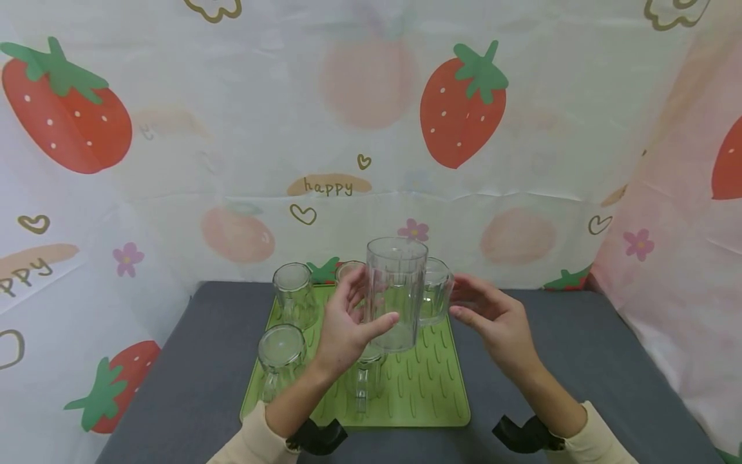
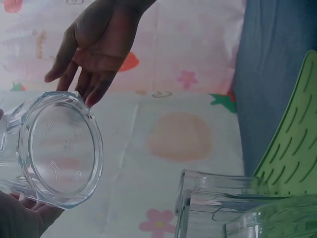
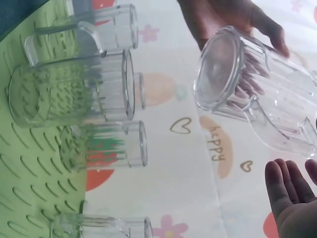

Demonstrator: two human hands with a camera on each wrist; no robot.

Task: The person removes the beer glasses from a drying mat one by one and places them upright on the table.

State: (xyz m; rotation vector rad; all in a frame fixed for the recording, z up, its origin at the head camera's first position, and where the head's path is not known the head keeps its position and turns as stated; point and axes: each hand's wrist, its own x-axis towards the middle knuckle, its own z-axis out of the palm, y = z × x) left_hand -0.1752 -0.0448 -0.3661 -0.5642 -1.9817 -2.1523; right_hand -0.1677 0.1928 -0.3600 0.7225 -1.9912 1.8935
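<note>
Glass mug (image 1: 397, 291), clear & ribbed, is held upside down above the green mat (image 1: 426, 386), base up, prob so its mouth can meet the mat. The left hand (image 1: 345, 325) grips its near-left side, thumb across the front, fingers curled behind, so it hangs steady over the mat's middle. The right hand (image 1: 493, 317) sits just right of it, fingers spread & relaxed, holding nothing, not touching; the handle side faces that way. On the mat, more glasses stand inverted: one far left (image 1: 294, 293), one near left (image 1: 281, 354), another right behind the lifted mug (image 1: 436, 290). Mat lies on a grey table (image 1: 580, 361), strawberry cloth (image 1: 464, 103) at the far side
</note>
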